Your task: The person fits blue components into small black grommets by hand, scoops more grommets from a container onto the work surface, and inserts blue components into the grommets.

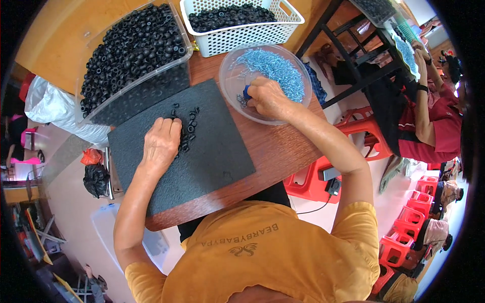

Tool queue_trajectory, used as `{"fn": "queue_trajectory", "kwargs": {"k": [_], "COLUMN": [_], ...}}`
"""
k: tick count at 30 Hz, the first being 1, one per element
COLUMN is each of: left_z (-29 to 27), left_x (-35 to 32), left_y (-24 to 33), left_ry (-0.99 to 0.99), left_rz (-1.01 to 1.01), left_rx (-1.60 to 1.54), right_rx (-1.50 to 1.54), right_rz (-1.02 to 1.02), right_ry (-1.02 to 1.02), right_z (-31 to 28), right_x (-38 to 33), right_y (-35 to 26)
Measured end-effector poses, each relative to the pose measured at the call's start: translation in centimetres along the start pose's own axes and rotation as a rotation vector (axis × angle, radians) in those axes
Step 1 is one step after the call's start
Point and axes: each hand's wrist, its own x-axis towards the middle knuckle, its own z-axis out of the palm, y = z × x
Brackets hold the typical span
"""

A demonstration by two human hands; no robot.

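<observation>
Bending over the mat (212, 169), the head view shows two bare hands, one at each of two work spots. The left hand (162, 139) rests on the mat with fingers curled down at a cluster of black parts (191, 127); whether it grips one I cannot tell. The parts number more than ten, though the hand hides some and they crowd too closely for an exact count. The right hand (268, 97) reaches into the one bowl (222, 81), fingers drawn together around something dark blue (246, 92); whether this is held or worn is unclear. Blue pieces (275, 68), far too many to count, heap beyond that hand, whose forearm crosses the near rim.

Behind the mat stand one tub (132, 96) and one basket (247, 41), both loaded with black parts. To the right, a seated co-worker (437, 126) works at another table, and at least five red stools (409, 220) line up behind.

The mat is dark, rectangular and finely pebbled; the table (273, 151) beneath has reddish-brown wood grain. The bowl is round, clear plastic, the tub clear with straight walls, the basket white and pierced with holes. The black parts look short, hollow and rounded, the blue pieces small and glossy.
</observation>
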Motion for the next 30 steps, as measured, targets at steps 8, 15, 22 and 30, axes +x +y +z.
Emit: {"fn": "queue_trajectory", "kwargs": {"k": [8,15,22,30], "left_z": [-1.6,-3.7,-2.8,-1.7], "left_x": [0.5,-0.9,-1.7,-2.9], "left_y": [0.2,4.0,6.8,8.4], "left_ry": [0.354,0.326,0.301,0.379], "left_rz": [-0.231,-1.057,-1.178,-1.163], "left_rx": [-0.166,-1.381,-1.915,-1.965], "right_rx": [-0.015,0.236,0.688,0.844], "right_rz": [0.031,0.405,0.491,0.395], "right_ry": [-0.024,-0.085,-0.133,-0.263], "right_z": [-0.5,-1.7,-4.0,-2.4], "right_x": [-0.4,-0.5,-0.5,-0.8], "right_y": [-0.3,-0.8,-6.5,-13.7]}}
